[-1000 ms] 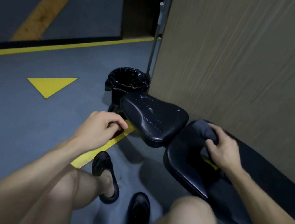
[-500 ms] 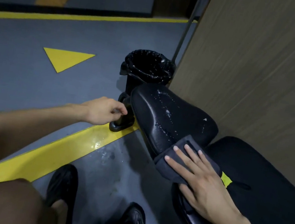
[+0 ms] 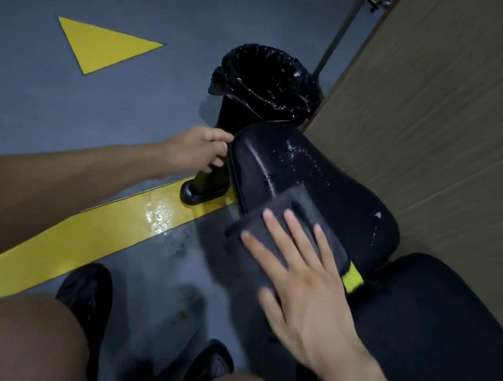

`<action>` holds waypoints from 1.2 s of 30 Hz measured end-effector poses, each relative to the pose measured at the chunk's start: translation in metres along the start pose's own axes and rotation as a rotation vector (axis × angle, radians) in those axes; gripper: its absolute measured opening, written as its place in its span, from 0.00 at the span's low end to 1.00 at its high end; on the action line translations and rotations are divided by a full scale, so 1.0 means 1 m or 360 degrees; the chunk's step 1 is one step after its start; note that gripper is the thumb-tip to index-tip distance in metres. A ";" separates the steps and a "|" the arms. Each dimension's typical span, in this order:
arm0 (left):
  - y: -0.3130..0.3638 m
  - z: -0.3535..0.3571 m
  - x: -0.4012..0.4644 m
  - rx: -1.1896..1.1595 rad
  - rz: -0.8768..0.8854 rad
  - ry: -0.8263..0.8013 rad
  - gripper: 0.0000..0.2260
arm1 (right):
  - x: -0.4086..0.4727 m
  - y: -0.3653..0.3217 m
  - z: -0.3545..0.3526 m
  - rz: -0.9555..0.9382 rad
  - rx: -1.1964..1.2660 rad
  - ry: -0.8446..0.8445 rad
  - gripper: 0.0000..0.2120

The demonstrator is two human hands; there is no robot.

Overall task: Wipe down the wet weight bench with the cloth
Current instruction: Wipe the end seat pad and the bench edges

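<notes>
While the right hand (image 3: 310, 292) presses the cloth (image 3: 287, 227) flat under spread fingers (image 3: 274, 229), water drops (image 3: 302, 162) lie just ahead along the bench (image 3: 354, 205); the left hand (image 3: 197, 150), fingers curled, grips its far end.

Just one head cam, looking steeply down and forward, close over the black padded weight bench (image 3: 325, 187) and grey floor (image 3: 60, 118).

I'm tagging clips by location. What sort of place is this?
Probably a gym: a padded black bench seat, grey floor with yellow markings, and a lined bin.
</notes>
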State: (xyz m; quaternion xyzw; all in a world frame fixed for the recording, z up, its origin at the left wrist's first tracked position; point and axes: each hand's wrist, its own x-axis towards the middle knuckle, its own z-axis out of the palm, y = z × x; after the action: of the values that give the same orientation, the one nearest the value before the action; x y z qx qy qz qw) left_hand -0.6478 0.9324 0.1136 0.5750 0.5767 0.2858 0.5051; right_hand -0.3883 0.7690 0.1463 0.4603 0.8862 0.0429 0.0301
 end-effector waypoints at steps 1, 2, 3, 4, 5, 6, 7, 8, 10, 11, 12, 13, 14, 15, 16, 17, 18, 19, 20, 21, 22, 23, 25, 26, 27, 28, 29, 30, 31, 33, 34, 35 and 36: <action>0.002 -0.003 0.001 -0.0029 -0.0024 -0.0007 0.17 | -0.021 -0.002 0.001 0.0002 -0.0003 -0.0022 0.34; 0.004 -0.006 0.001 -0.0055 -0.0038 -0.0021 0.17 | -0.033 -0.003 0.002 0.0021 -0.0015 -0.0029 0.35; 0.007 -0.009 0.000 -0.0054 -0.0057 -0.0038 0.17 | -0.034 -0.001 0.003 0.0040 -0.0037 -0.0025 0.34; 0.010 -0.013 0.000 -0.0047 -0.0069 -0.0063 0.17 | -0.024 0.000 0.003 0.0067 -0.0057 -0.0030 0.33; 0.012 -0.015 0.000 -0.0013 -0.0084 -0.0101 0.17 | -0.007 -0.002 0.003 0.0086 -0.0072 -0.0062 0.32; 0.013 -0.018 0.001 0.0010 -0.0090 -0.0134 0.17 | 0.017 -0.003 0.003 0.0081 -0.0100 -0.0078 0.31; 0.014 -0.020 0.002 0.0032 -0.0097 -0.0153 0.17 | 0.046 -0.004 0.003 0.0069 -0.0134 -0.0069 0.30; 0.015 -0.022 0.003 0.0027 -0.0102 -0.0160 0.17 | 0.075 -0.005 0.005 0.0073 -0.0171 -0.0075 0.29; 0.018 -0.023 0.005 0.0010 -0.0114 -0.0167 0.16 | 0.122 -0.005 0.006 0.0114 -0.0264 -0.0113 0.29; 0.020 -0.024 0.006 0.0010 -0.0121 -0.0179 0.16 | 0.132 -0.005 0.006 0.0143 -0.0292 -0.0121 0.29; 0.021 -0.024 0.006 0.0003 -0.0129 -0.0199 0.16 | 0.130 -0.005 0.007 0.0169 -0.0291 -0.0108 0.29; 0.021 -0.024 0.006 0.0002 -0.0141 -0.0225 0.17 | 0.118 -0.007 0.007 0.0188 -0.0263 -0.0094 0.30; 0.020 -0.026 0.006 -0.0004 -0.0143 -0.0251 0.17 | 0.098 -0.011 0.005 0.0198 -0.0229 -0.0071 0.30; 0.018 -0.029 0.005 0.0002 -0.0138 -0.0282 0.17 | 0.075 -0.015 0.003 0.0219 -0.0193 -0.0039 0.32; 0.017 -0.033 0.005 0.0011 -0.0117 -0.0314 0.18 | 0.052 -0.018 0.002 0.0248 -0.0153 -0.0034 0.33; 0.015 -0.037 0.005 0.0025 -0.0095 -0.0348 0.18 | 0.034 -0.021 0.001 0.0276 -0.0137 -0.0048 0.34; 0.013 -0.041 0.005 0.0032 -0.0080 -0.0378 0.19 | 0.025 -0.022 0.002 0.0299 -0.0144 -0.0067 0.35; 0.011 -0.045 0.005 0.0033 -0.0070 -0.0405 0.19 | 0.026 -0.023 0.001 0.0318 -0.0173 -0.0075 0.35; 0.008 -0.049 0.006 0.0025 -0.0058 -0.0417 0.20 | 0.037 -0.023 0.001 0.0335 -0.0206 -0.0088 0.34; 0.007 -0.052 0.005 0.0017 -0.0050 -0.0416 0.20 | 0.053 -0.025 0.002 0.0346 -0.0233 -0.0113 0.34; 0.005 -0.054 0.005 0.0006 -0.0046 -0.0407 0.20 | 0.075 -0.026 0.004 0.0343 -0.0268 -0.0131 0.33; 0.004 -0.057 0.005 -0.0007 -0.0053 -0.0398 0.19 | 0.101 -0.025 0.006 0.0329 -0.0300 -0.0125 0.33; 0.002 -0.061 0.002 -0.0031 -0.0066 -0.0374 0.19 | 0.159 -0.019 0.008 0.0369 -0.0309 -0.0129 0.32; 0.001 -0.063 0.002 -0.0028 -0.0064 -0.0346 0.19 | 0.185 -0.015 0.006 0.0410 -0.0290 -0.0162 0.31; 0.002 -0.065 0.003 -0.0023 -0.0053 -0.0315 0.18 | 0.202 -0.010 0.004 0.0427 -0.0283 -0.0192 0.30; 0.004 -0.068 0.005 -0.0028 -0.0049 -0.0289 0.18 | 0.209 -0.006 0.002 0.0423 -0.0276 -0.0215 0.30; 0.005 -0.072 0.007 -0.0045 -0.0059 -0.0279 0.18 | 0.204 -0.006 0.001 0.0398 -0.0263 -0.0200 0.29; 0.007 -0.074 0.009 -0.0056 -0.0069 -0.0286 0.18 | 0.188 -0.010 0.000 0.0348 -0.0275 -0.0159 0.29; 0.009 -0.077 0.012 -0.0057 -0.0068 -0.0294 0.18 | 0.164 -0.014 0.001 0.0295 -0.0298 -0.0120 0.30; 0.014 -0.082 0.018 -0.0007 -0.0053 -0.0317 0.19 | 0.114 -0.026 0.001 0.0240 -0.0302 -0.0123 0.31; 0.017 -0.083 0.020 0.0018 -0.0050 -0.0326 0.19 | 0.100 -0.027 0.002 0.0229 -0.0278 -0.0143 0.31; 0.020 -0.085 0.023 0.0030 -0.0056 -0.0327 0.19 | 0.096 -0.023 0.003 0.0220 -0.0242 -0.0151 0.31; 0.023 -0.085 0.025 0.0035 -0.0071 -0.0332 0.18 | 0.101 -0.019 0.003 0.0206 -0.0210 -0.0152 0.30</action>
State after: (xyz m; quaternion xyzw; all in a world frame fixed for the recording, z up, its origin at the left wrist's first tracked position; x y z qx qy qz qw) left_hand -0.7125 0.9816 0.1565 0.5942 0.5368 0.2069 0.5622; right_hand -0.4615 0.8410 0.1402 0.5150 0.8475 0.0810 0.0999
